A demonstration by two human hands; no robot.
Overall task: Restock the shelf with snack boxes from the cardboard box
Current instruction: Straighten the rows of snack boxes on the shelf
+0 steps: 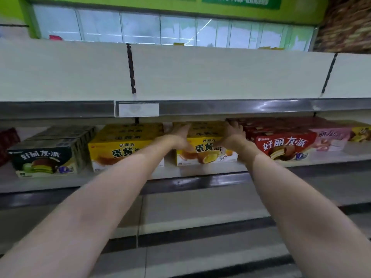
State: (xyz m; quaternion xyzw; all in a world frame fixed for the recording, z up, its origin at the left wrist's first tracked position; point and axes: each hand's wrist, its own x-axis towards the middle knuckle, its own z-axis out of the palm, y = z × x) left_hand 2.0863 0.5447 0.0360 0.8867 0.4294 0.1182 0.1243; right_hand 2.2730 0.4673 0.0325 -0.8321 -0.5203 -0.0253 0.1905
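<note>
both arms reach fwd into the middle shelf (200,169), under the metal price rail (241,107) of the shelf above. the left hand (176,137) lies flat along the left side of a yellow snack box (208,149), fingers straight and pointing toward the back, palm against the box edge. the right hand (233,135) sits on the box's right top corner w/ fingers curled over it, wrist in front of the box face. so the box is pinched between the two hands, each pressed on its own side; it rests on the shelf board, front face near the shelf's front edge, more yellow boxes stacked behind/above it, blurred.

just left of it, w/ a narrow gap, stands another yellow box (120,149), partly hidden by the left forearm. further left a dark green-black box (44,159), and at the far left edge a dark red pack (8,141). right of the held box, touching or nearly touching the right hand, is a red box (285,143) w/ more red ones stacked behind; then a pink box (331,139) and a yellow pack (361,133) at the far right.

a blank white label (138,109) sits in the price rail above. lower shelves (200,213) show bare boards. cardboard box not in view.
</note>
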